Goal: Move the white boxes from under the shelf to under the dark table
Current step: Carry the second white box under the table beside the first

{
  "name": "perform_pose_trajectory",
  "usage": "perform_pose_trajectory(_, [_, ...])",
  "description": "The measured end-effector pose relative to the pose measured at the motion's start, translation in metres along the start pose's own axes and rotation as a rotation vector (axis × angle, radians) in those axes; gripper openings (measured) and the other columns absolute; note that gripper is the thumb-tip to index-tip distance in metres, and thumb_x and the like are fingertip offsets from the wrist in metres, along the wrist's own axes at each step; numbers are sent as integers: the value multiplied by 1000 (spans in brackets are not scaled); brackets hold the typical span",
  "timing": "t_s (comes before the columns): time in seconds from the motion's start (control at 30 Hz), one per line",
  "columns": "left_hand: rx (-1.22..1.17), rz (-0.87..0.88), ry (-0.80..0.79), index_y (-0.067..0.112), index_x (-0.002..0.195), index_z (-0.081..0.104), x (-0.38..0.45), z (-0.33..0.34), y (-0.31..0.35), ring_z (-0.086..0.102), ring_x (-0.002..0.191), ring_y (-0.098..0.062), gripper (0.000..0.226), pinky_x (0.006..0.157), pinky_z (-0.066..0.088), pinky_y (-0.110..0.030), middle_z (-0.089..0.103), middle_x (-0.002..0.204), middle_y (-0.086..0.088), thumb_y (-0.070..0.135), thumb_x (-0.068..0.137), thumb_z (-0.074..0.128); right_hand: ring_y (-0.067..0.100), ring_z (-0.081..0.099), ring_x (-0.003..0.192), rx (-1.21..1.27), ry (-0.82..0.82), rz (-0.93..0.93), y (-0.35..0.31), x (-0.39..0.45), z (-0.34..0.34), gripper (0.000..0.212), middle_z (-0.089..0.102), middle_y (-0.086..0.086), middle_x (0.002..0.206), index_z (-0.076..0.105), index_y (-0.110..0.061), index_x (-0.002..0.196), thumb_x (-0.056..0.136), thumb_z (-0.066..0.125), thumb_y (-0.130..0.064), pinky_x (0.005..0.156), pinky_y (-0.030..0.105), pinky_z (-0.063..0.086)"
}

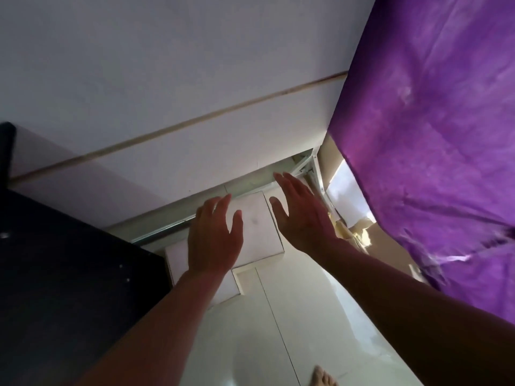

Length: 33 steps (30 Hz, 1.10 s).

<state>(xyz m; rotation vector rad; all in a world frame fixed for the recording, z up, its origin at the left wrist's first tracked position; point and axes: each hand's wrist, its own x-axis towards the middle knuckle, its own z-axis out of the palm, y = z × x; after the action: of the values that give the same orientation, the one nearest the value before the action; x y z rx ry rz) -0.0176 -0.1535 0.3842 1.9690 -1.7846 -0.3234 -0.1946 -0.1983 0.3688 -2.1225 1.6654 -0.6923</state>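
Head view: the left hand (pixel 214 240) and right hand (pixel 302 215) hover with fingers spread, grasping nothing, either side of a white box (pixel 257 227) on the floor (pixel 292 316). The dark surface (pixel 69 274) lies at nine o'clock.

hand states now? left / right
Left hand: open, fingers spread, holding nothing, over the white box.
Right hand: open, holding nothing, beside the same box.

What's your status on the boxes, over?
Left hand and right hand open, empty, spread above the white box on the floor. Second white box beside the dark table. Purple cloth hangs right.
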Motion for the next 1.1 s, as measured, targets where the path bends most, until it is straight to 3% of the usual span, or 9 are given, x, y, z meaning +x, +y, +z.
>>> perform_pose_trajectory(0.2, [-28,-42,-9,14,135,54,14,112,-63,54,119,-23,41,97,50,-46,58,131,-7,33,98,49,22,37,140,33,20,21,66,7,110,52,37,5,154,31,-23,149,101,43,-38,107,43,42])
perform_pose_trajectory(0.37, [-59,-149,11,21,140,48,22,219,-125,45,132,-22,45,107,42,-44,50,143,-3,39,99,45,19,36,140,55,28,96,135,4,211,56,33,0,157,27,-27,150,100,42,-45,103,45,45])
perform_pose_trajectory(0.57, [-108,-270,56,20,141,48,16,323,-193,43,133,-21,47,105,36,-34,48,144,-2,36,97,47,20,33,142,99,12,188,207,-11,317,64,30,0,158,21,-28,152,97,43,-53,105,45,43])
perform_pose_trajectory(0.83, [-133,-476,53,14,151,31,24,383,-223,30,143,-28,63,114,29,-41,30,157,-10,41,97,48,20,28,144,133,0,264,245,6,370,71,25,1,159,17,-28,154,95,43,-57,108,42,35])
perform_pose_trajectory(1.1, [-47,-574,50,9,155,13,45,405,-227,26,143,-33,84,114,30,-46,22,160,-14,48,92,53,31,43,133,170,-151,396,254,29,395,96,36,8,154,6,-24,155,84,54,-68,101,42,39])
